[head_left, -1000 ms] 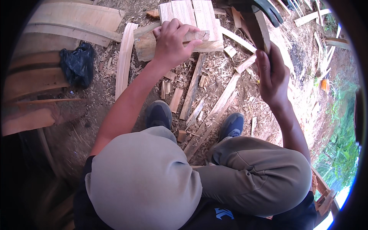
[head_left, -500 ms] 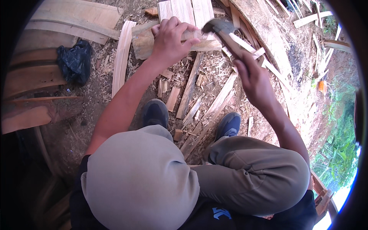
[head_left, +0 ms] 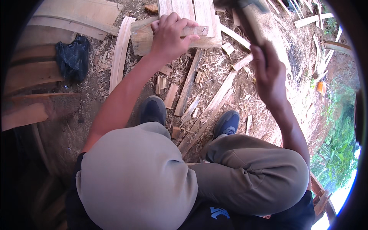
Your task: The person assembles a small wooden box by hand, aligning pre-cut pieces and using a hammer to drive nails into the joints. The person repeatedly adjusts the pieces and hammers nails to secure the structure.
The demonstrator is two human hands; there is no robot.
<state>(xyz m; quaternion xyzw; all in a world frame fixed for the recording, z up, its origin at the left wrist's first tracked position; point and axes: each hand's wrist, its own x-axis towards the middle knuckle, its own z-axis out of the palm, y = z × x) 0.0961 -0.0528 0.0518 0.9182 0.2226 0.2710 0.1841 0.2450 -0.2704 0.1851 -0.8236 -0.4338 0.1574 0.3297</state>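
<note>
My left hand (head_left: 168, 40) is closed over a short wooden strip (head_left: 200, 30) and presses it against a thick wooden block (head_left: 143, 45). The strip's right end sticks out past my fingertips. In my right hand (head_left: 270, 74), raised to the right of the block, is a hand adze by its wooden handle (head_left: 249, 25). Its dark metal head (head_left: 255, 4) is blurred and partly cut off by the upper edge. The adze is apart from the strip. Pale planks (head_left: 176, 9) lie just beyond the block.
Wood chips and offcuts (head_left: 171, 96) cover the ground around my shoes (head_left: 227, 124). A curved board (head_left: 122, 53) lies left of the block, and a black plastic bag (head_left: 73, 57) rests by stacked boards (head_left: 34, 71). Long scraps (head_left: 312, 20) lie at the far right.
My right hand has lifted the adze up and to the right, away from the strip's end. The left hand stays on the strip.
</note>
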